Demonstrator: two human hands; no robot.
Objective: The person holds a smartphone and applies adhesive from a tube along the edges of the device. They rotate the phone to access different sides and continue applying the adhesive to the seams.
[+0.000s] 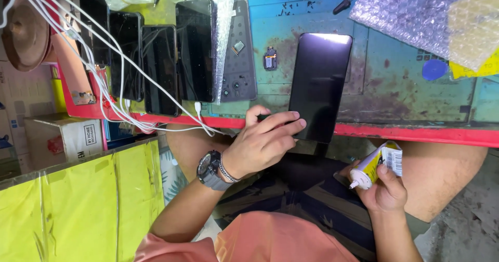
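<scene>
We look down on our own two arms over our lap, at the near edge of a work table [416, 101] with a worn teal mat and a red rim.

Our left arm reaches forward from the lower left, bent at the elbow, a dark wristwatch [209, 169] and a thin bracelet on the wrist. The left hand [260, 142] rests at the table's rim, the fingers [283, 121] stretched flat and close together onto the bottom left corner of a dark phone [319, 85]. The thumb curls up beside something small and dark at the edge; we cannot tell what it is. The phone lies face up on the mat, its lower end jutting just over the red rim, light glaring off its top.

Our right arm comes up from the lower right, held low over the knee. The right hand [387, 189] is closed around a small yellow and white tube [377, 164], nozzle pointing left and slightly down, well below the table.

To the left, a row of dark phones [156, 59] lies side by side, with white cables [114, 80] trailing across them. Bubble wrap [416, 12] sits at the far right corner.
</scene>
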